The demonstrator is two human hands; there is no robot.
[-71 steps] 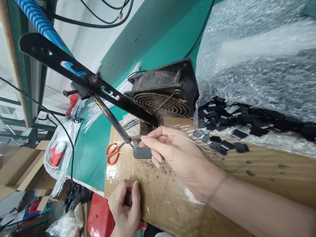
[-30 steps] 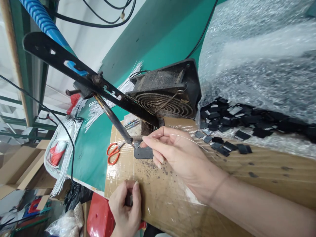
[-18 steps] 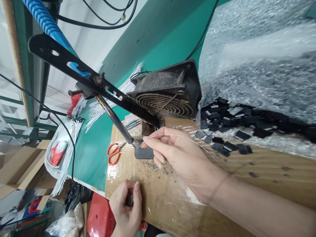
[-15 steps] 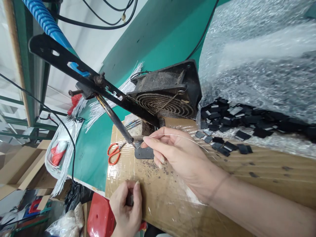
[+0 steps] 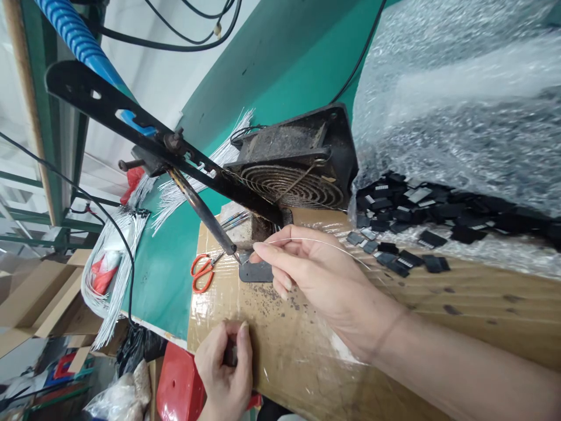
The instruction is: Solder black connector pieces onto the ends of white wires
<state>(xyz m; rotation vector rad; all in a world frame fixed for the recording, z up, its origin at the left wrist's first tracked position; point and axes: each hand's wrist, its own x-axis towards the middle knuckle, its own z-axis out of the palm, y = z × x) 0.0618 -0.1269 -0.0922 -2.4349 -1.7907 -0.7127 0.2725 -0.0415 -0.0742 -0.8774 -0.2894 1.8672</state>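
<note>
My right hand (image 5: 315, 269) pinches a thin white wire (image 5: 324, 241) that trails back over the hand. Its fingertips are beside the tip of a soldering iron (image 5: 204, 213), which hangs slanted from a black slotted metal arm (image 5: 131, 123). Beneath the tip lies a small dark plate (image 5: 256, 272). My left hand (image 5: 225, 368) rests at the near edge of the cardboard with its fingers curled; what they hold, if anything, is hidden. Orange-handled scissors (image 5: 202, 275) lie left of the plate.
A dusty black fan (image 5: 293, 158) stands behind the hands. Black card-like pieces (image 5: 438, 216) lie at right by bubble wrap (image 5: 456, 117). Bundles of white wires (image 5: 127, 245) are at left on the green mat (image 5: 153, 286). A red stool (image 5: 177, 383) stands below.
</note>
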